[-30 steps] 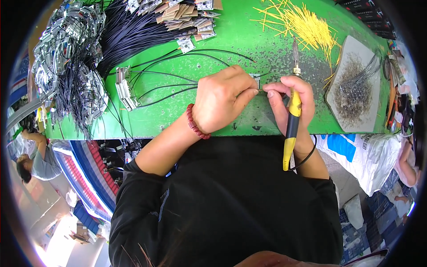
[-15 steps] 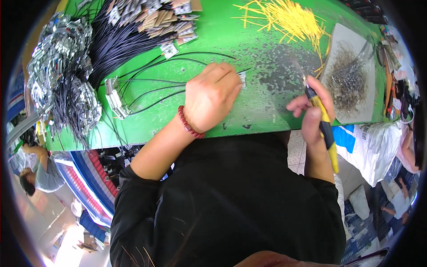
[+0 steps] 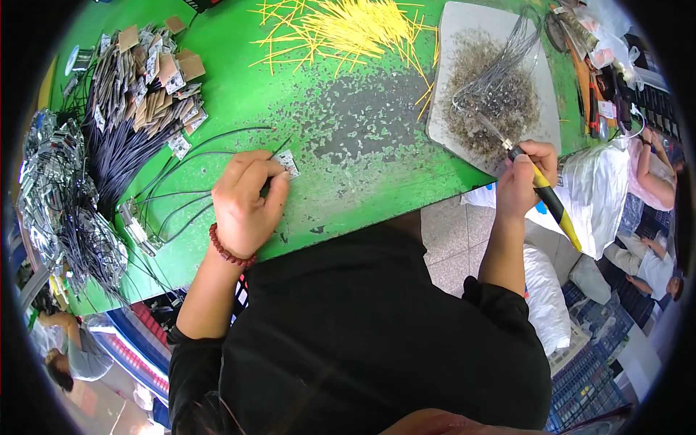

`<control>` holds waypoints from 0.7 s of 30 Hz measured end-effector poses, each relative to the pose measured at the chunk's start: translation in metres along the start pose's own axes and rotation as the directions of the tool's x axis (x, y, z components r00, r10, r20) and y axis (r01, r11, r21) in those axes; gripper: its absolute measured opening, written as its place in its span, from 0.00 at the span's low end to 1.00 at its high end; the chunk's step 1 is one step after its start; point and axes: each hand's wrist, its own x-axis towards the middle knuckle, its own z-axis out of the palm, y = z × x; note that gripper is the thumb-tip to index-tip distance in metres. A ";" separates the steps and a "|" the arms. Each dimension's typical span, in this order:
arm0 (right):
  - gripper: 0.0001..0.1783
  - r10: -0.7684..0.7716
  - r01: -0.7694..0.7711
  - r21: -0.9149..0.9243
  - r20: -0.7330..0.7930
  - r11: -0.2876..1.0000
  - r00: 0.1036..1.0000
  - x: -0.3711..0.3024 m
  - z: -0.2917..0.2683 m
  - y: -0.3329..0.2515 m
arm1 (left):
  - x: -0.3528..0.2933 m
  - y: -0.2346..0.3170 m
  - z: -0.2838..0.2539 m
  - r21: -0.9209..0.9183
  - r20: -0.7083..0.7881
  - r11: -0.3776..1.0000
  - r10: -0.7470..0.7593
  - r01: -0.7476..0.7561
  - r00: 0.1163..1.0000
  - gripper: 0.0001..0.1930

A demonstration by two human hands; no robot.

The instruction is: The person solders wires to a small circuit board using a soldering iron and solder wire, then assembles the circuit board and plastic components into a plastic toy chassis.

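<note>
My left hand [image 3: 250, 196], with a bead bracelet at its wrist, rests on the green table, fingers closed on a black cable [image 3: 279, 148] whose end sticks out past the fingertips. Touching those fingers is a small pale circuit board [image 3: 288, 163]. More black cables run leftward from under this hand to a metal connector shell [image 3: 136, 228]. In my right hand [image 3: 525, 174] is a yellow-and-black soldering iron [image 3: 560, 210]. Its tip points at dark crumbly residue [image 3: 500, 94] heaped on a pale slab [image 3: 453, 18]; whether they touch, I cannot tell.
Yellow thin tubes [image 3: 348, 29] lie scattered at the back. Cables with small boards [image 3: 156, 80] are bunched at the left, beside a heap of silvery connectors [image 3: 58, 188]. Thin grey wire [image 3: 518, 54] tangles on the slab. Tools [image 3: 593, 101] line the right edge.
The whole view has swung to the right. My right hand has carried the soldering iron from beside the slab to over its residue. My left hand keeps its hold by the circuit board.
</note>
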 end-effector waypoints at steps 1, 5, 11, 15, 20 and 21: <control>0.07 -0.034 0.034 0.009 0.040 0.999 0.999 0.000 0.000 0.002 | 0.000 0.000 0.000 -0.011 0.002 1.000 -0.018 0.018 1.000 0.06; 0.07 0.069 -0.070 -0.011 -0.073 0.998 0.995 0.001 0.001 0.007 | 0.001 0.002 -0.001 -0.015 0.024 0.999 -0.044 0.045 0.999 0.05; 0.08 0.020 -0.020 -0.029 -0.007 0.999 1.000 0.002 0.005 0.008 | 0.003 0.003 0.000 0.007 0.019 1.000 -0.023 0.022 1.000 0.05; 0.08 0.047 -0.045 -0.086 0.022 0.995 0.999 0.001 0.006 0.007 | 0.002 0.003 0.000 -0.003 0.011 0.999 -0.038 0.038 0.999 0.05; 0.07 0.042 -0.042 -0.033 -0.026 0.999 0.999 0.001 0.006 0.010 | 0.002 0.003 0.000 -0.008 0.006 0.999 -0.040 0.040 0.999 0.05; 0.07 0.040 -0.041 -0.033 -0.024 0.999 0.999 0.001 0.006 0.010 | 0.002 0.002 0.000 -0.006 0.007 0.999 -0.038 0.038 0.999 0.05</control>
